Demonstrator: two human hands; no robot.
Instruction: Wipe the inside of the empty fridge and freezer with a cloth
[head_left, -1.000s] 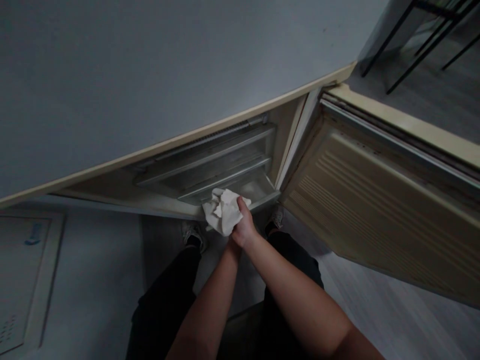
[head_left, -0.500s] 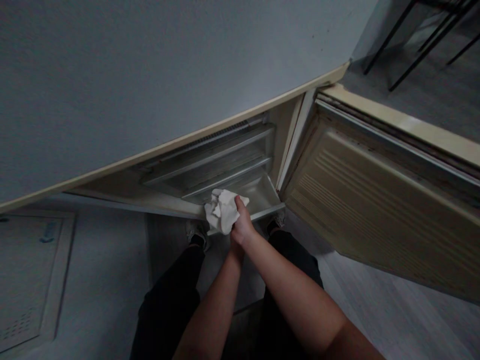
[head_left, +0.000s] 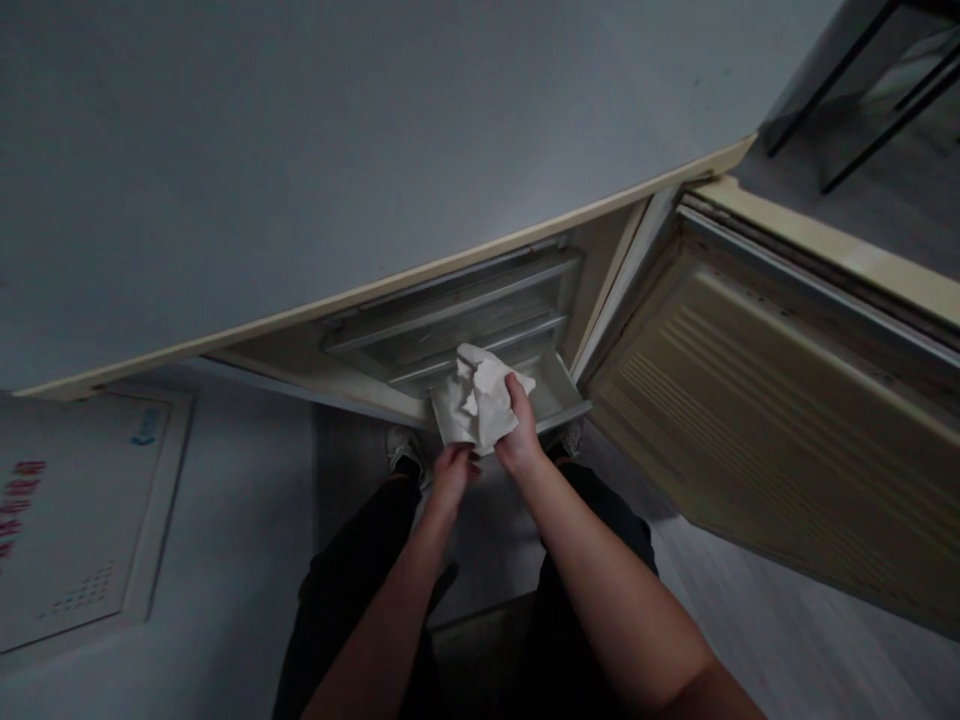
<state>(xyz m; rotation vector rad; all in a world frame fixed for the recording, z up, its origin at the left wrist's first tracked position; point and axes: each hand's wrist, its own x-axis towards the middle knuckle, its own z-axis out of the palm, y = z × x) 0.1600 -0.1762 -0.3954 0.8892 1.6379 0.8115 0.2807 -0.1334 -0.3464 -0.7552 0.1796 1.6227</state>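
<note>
My right hand (head_left: 519, 425) is closed around a crumpled white cloth (head_left: 491, 395), with the thumb lying on top of it. Lower and to the left, my left hand (head_left: 453, 468) has its fingers curled at the cloth's bottom edge, close to the front of a pulled-out drawer. Part of the cloth hangs in a flatter piece between the two hands. Behind it, the pale drawer (head_left: 559, 390) sticks out of the bottom of an open freezer compartment. The cloth hides the drawer's left part.
The freezer door (head_left: 780, 430) stands wide open on the right. Above the drawer are more clear drawer fronts (head_left: 480, 310). A wall panel (head_left: 82, 510) with red lettering is at left. Black furniture legs (head_left: 832, 80) stand at upper right. My shoes (head_left: 405, 455) flank the drawer.
My hands were together under the bunched cloth; now my left hand has moved down and left of the right one, and the cloth is more spread out. The view has shifted slightly left.
</note>
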